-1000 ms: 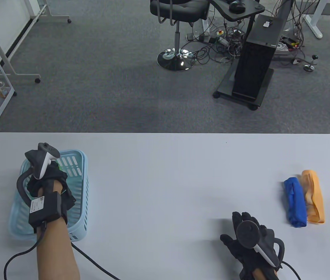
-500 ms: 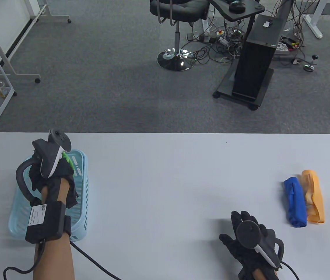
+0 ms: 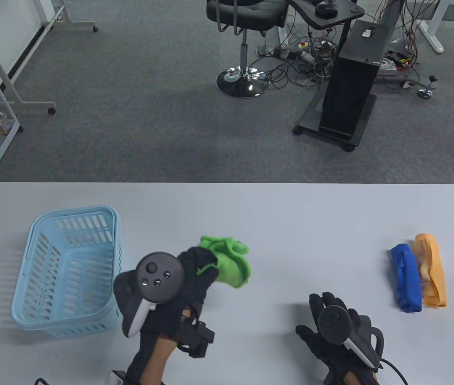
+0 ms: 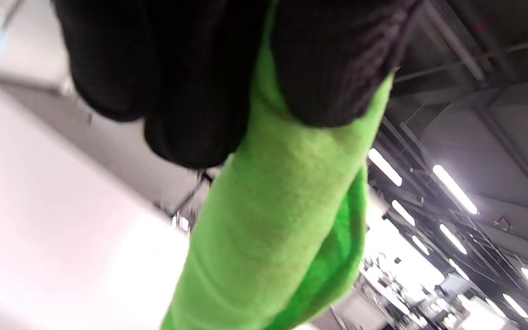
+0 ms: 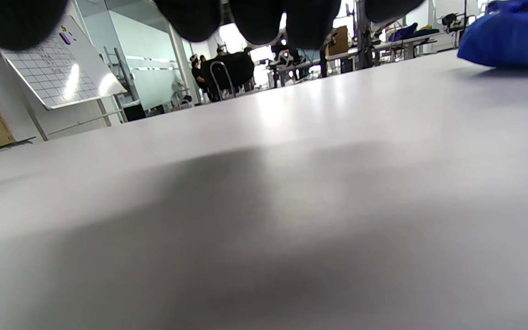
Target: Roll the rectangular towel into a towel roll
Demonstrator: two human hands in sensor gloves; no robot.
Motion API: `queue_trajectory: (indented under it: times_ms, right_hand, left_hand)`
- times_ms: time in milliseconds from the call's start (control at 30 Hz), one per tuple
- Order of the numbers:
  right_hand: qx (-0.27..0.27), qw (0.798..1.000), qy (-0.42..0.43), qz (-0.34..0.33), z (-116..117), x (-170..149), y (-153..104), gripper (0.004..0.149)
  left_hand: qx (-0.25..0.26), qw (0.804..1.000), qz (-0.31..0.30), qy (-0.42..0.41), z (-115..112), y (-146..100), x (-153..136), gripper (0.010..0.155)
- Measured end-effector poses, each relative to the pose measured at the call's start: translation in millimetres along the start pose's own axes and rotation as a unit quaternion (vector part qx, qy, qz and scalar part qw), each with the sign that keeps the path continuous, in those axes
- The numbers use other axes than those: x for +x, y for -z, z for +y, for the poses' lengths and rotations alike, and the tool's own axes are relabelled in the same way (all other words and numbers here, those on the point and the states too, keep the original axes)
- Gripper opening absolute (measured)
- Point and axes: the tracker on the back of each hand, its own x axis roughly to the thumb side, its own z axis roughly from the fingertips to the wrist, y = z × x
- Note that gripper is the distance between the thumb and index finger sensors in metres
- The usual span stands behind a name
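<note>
Basket left, two rolls right, on table.

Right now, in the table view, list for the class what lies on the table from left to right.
Light blue basket → left hand gripping the green towel → right hand → blue towel roll → orange towel roll.

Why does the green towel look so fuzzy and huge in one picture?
Left wrist view: the green towel hangs very close to the camera, so it looks huge, and the background is smeared by motion blur. Table view: the same towel looks sharp and small.
</note>
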Motion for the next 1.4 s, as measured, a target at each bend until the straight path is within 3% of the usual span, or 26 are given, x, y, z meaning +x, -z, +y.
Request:
queue_trajectory:
  times_ms: [133, 233, 467, 700, 867, 1100, 1300, 1400]
  right_hand:
    - [0.0, 1.0, 0.003, -0.002, -0.4, -0.7, -0.3, 0.087]
    - [0.007, 1.0, 0.007, -0.005, 0.9, 0.4, 0.0, 0.086]
    - [0.025, 1.0, 0.003, -0.006, 6.0, 2.2, 2.7, 0.086]
    - [0.034, 0.999, 0.002, -0.011, 9.3, 4.6, 1.8, 0.085]
    - [0.046, 0.998, 0.021, -0.025, 10.1, 9.7, 0.3, 0.084]
    - [0.036, 0.991, 0.117, -0.058, 0.4, 19.3, -4.6, 0.075]
    - [0.107, 0.968, 0.206, -0.097, 1.7, 28.5, -7.0, 0.094]
    - [0.083, 0.979, 0.169, -0.083, 3.7, 29.6, -6.5, 0.079]
  left_hand:
    - [-0.099, 0.989, 0.083, -0.068, -80.9, 8.8, -66.8, 0.042]
    - [-0.111, 0.982, 0.127, -0.087, -106.2, 10.3, -97.6, 0.042]
    - [-0.079, 0.986, 0.142, 0.022, -110.0, 5.4, -114.9, 0.044]
    - [-0.064, 0.991, 0.095, -0.066, -103.9, 3.9, -108.1, 0.042]
    - [-0.088, 0.989, -0.006, -0.123, -109.0, 4.3, -99.7, 0.042]
    - [-0.055, 0.993, -0.066, -0.084, -113.8, -1.8, -83.2, 0.042]
    - [-0.051, 0.981, -0.136, -0.128, -126.1, -8.9, -63.4, 0.042]
    - [-0.086, 0.972, -0.144, -0.166, -134.2, -9.8, -58.0, 0.043]
